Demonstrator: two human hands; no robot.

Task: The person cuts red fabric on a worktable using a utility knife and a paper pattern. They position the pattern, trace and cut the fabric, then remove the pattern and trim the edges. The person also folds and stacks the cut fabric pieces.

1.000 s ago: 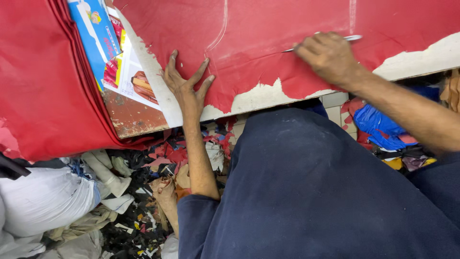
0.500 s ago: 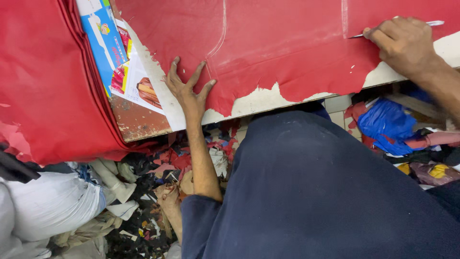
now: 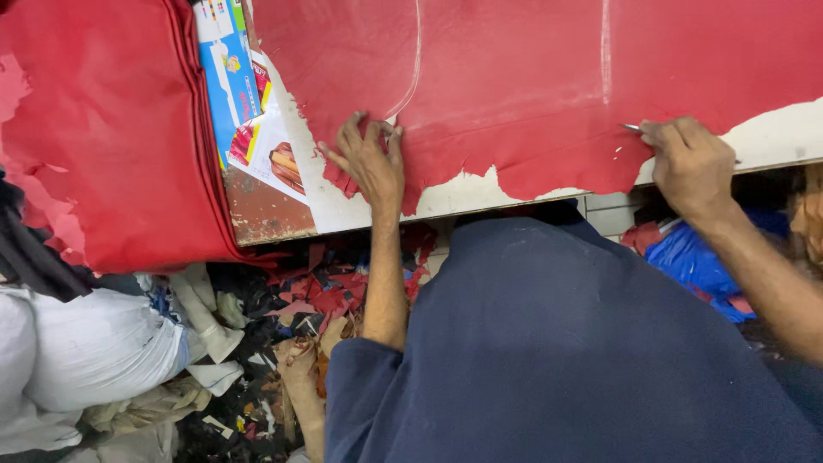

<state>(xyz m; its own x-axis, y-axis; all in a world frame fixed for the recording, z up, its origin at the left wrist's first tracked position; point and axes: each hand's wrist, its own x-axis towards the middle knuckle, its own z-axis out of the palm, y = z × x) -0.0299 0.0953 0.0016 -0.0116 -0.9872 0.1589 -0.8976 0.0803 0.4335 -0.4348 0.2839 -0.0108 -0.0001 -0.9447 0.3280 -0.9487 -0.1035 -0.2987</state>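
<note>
Nearest you, red and dark scraps [image 3: 300, 300] litter the floor beside a white sack [image 3: 94, 343]. Above them, at the worn white table edge [image 3: 463, 193], your left hand [image 3: 373, 163] presses flat and unclenched, fingers spread, on the ragged lower edge of the red sheet [image 3: 514, 77] that covers the tabletop. Your right hand [image 3: 690, 167] is clenched around a thin metal tool [image 3: 633, 128], its tip on the sheet near a pale drawn line. Farther left, a printed blue-and-white box [image 3: 244, 111] lies beside a folded red stack [image 3: 111, 137].
</note>
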